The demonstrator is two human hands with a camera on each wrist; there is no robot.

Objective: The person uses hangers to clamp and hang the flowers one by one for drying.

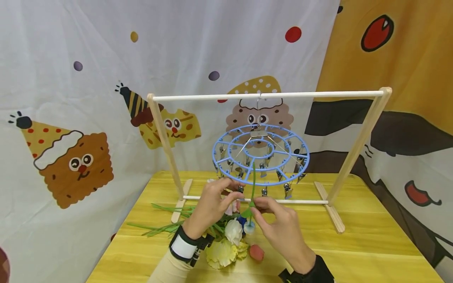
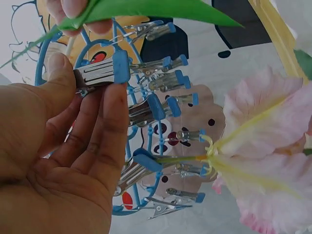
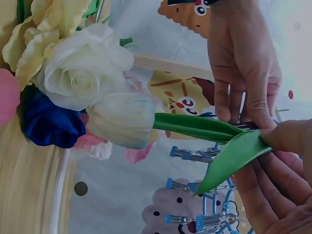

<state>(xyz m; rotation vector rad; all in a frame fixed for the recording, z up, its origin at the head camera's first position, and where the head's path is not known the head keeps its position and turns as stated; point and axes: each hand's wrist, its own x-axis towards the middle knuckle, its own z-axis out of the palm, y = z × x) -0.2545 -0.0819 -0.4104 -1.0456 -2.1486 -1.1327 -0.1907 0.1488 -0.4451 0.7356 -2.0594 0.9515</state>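
My left hand (image 1: 212, 202) pinches a metal clip (image 2: 102, 70) with blue tips at the near rim of a round blue clip hanger (image 1: 216, 157). Between the thumb and fingers of my right hand (image 1: 283, 226) is the green stem of a pale tulip (image 3: 122, 119), its bloom pointing down and its stalk rising in front of the hanger. A green leaf (image 3: 234, 156) sticks out beside those fingers. Close by, a pink-white flower (image 2: 263, 146) hangs by its stem from another clip. Both hands are side by side, fingertips near each other.
The hanger hooks onto the white bar (image 1: 198, 97) of a wooden stand (image 1: 361, 145) on the yellow wood-grain table (image 1: 371, 251). Below my hands lie artificial flowers: a yellow one (image 1: 221, 253), a white rose (image 3: 80, 68), a blue rose (image 3: 51, 122) and a pink bloom (image 1: 256, 252).
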